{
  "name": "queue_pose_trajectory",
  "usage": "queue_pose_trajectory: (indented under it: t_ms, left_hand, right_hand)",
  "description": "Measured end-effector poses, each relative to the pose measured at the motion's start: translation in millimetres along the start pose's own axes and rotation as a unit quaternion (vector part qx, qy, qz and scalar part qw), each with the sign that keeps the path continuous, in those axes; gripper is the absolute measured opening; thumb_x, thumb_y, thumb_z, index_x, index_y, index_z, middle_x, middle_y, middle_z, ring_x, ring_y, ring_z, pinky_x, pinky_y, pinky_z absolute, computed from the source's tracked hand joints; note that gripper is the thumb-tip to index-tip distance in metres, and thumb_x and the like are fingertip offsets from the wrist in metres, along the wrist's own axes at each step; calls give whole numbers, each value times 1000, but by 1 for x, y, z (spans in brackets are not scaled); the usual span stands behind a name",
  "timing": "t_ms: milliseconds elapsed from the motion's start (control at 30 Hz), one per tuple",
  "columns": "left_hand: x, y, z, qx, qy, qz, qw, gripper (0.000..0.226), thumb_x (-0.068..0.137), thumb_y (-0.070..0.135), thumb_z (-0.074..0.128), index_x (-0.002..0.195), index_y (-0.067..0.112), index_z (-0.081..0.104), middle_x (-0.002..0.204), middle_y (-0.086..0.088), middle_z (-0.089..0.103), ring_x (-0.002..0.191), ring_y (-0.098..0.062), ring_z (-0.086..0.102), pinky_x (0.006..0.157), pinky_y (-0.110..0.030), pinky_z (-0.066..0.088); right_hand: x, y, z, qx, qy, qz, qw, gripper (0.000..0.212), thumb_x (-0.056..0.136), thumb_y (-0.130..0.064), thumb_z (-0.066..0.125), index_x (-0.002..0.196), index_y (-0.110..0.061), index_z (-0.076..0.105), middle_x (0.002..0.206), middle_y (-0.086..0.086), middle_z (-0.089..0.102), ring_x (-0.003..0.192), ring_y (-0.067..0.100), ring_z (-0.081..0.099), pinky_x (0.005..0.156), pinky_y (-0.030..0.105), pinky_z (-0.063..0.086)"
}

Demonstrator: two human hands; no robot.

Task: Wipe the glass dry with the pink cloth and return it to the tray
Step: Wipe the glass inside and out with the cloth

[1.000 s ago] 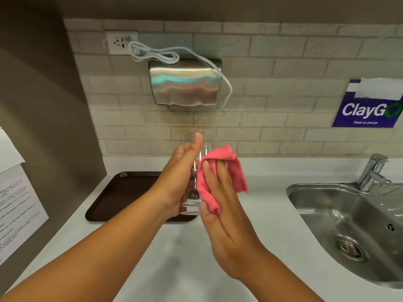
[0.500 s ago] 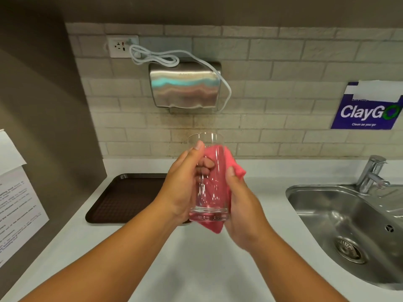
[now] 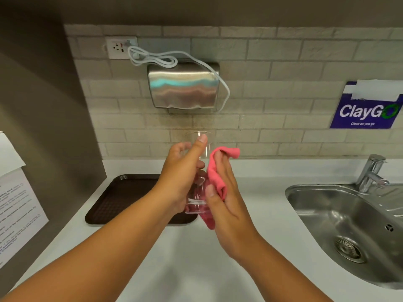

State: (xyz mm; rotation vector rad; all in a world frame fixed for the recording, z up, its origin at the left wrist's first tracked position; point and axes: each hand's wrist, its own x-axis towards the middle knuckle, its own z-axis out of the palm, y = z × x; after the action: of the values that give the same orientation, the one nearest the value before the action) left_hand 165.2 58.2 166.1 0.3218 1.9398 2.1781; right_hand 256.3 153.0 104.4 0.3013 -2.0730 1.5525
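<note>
Head camera view, looking down over a pale tabletop [image 3: 185, 269] with a tiled wall at the far side. At the far left, printed paper notices [image 3: 15, 205] hang on a dark side panel. Next to the right, a dark brown tray [image 3: 122, 197] lies flat on the tabletop near the wall; the part that shows is bare, and the person's left arm covers its right end.

In the middle, raised above the tabletop, both hands work on a clear drinking glass [image 3: 197, 199]. The left hand [image 3: 181, 175] is closed around the glass from the left, thumb up by the rim, holding it roughly upright. The right hand [image 3: 226, 199] presses a pink cloth [image 3: 214, 182] flat against the right side of the glass, fingers extended and the thumb low on the front of the glass; one end of the cloth flops over above the fingertips.

On the wall above hangs a steel hand dryer [image 3: 183, 88] with a white cord. Further right is a blue sign [image 3: 366, 110], then a steel sink [image 3: 349, 225] with a tap [image 3: 370, 173].

Progress, as a judgement: wiping is under way, with the outer wall being rubbed. Whether the glass is already dry, or the inside has been done, cannot be told. Setting the glass down on the tray at the left is left to do.
</note>
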Motion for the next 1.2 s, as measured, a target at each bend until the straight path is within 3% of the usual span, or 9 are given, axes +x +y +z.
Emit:
queue_pose_trajectory:
  t_ms: [233,433,533,667,733,833,900,1033,1200]
  left_hand:
    - [6,-3,-8,-36,-61,-18,997,52,99,60,60,130,18,63,126,-17,75,112,-27,76,101,-44,58]
    - [-3,-14,-6,-65,-109,0,992,57,101,60,53,129,14,72,117,-28,75,111,-35,75,95,-43,61]
    - [-4,-21,-5,-61,-97,17,993,65,101,64,49,140,14,59,85,-14,77,74,-25,74,65,-34,60]
    - [-4,-23,-9,-53,-91,20,994,75,78,75,68,129,21,59,102,-22,67,81,-30,67,69,-37,57]
    - [-3,-20,-12,-76,-74,4,994,69,77,67,78,125,20,61,104,-18,64,76,-25,69,65,-34,60]
    - [2,-13,-19,-110,-49,-29,992,73,77,67,76,130,19,63,115,-24,74,90,-36,77,72,-47,64]
    - [5,-8,-22,-97,-27,-48,994,77,81,70,72,134,15,64,115,-26,75,92,-37,79,65,-42,65]
    - [4,-16,-26,-73,-60,-72,993,67,87,75,61,127,22,70,97,-8,82,81,-25,80,61,-32,61]
    - [0,-24,-21,-119,-149,-18,982,46,104,50,53,116,15,80,113,-11,79,110,-26,73,89,-34,59]
  right_hand:
    - [-9,-1,5,-186,-55,-75,978,62,110,-38,34,168,-41,10,173,-33,-15,161,4,-22,127,23,-1]
    - [19,-5,-1,-162,-38,-34,985,60,112,-37,33,162,-45,1,176,-24,-16,160,-3,-20,130,27,0]
    - [30,-9,-8,-42,-19,25,999,56,116,-31,35,157,-52,3,173,-27,-12,162,-4,-3,133,38,19]
    - [23,-12,-8,94,-9,92,991,57,113,-36,36,166,-46,15,172,-11,32,130,-12,58,91,7,52]
    - [14,-12,-7,104,-22,113,988,65,103,-50,39,165,-48,18,158,-24,48,121,-17,62,90,7,54]
    - [-10,-4,6,126,-50,114,984,66,101,-55,41,161,-58,15,156,-40,44,148,6,49,111,28,53]
    - [-26,0,15,79,-46,73,993,56,112,-48,38,157,-64,10,171,-35,19,163,10,21,129,43,33]
    - [-32,2,15,-105,-64,-30,992,62,111,-45,32,162,-59,0,172,-35,-16,160,-4,-16,131,36,6]
    - [-13,-2,13,-181,-48,-72,980,62,112,-40,34,168,-41,6,175,-28,-14,161,4,-22,131,41,1]
